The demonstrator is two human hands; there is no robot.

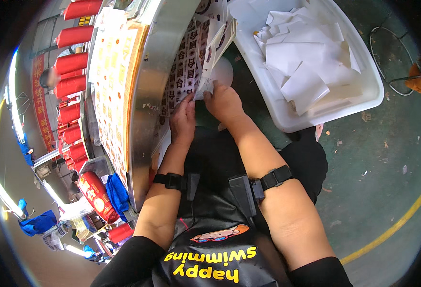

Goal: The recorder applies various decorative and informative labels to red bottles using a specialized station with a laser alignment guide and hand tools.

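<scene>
My right hand (224, 103) is closed, its thumb and fingers pinching the lower end of a white paper strip (203, 86). Close beside it, my left hand (183, 119) has its fingers pressed together at the strip's left lower corner. The strip hangs in front of printed sheets (187, 62) with dark characters, which slope down beside the metal table edge. My fingertips partly hide the spot where both hands meet the paper. Black straps with small dark devices sit on both forearms.
A white plastic bin (287, 125) heaped with white paper pieces (311, 57) stands at the right. To the left, a stack of printed sheets (112, 91) lies on a metal-edged table (148, 95). Red rolls (76, 36) line up beyond, where a person (50, 76) is partly visible.
</scene>
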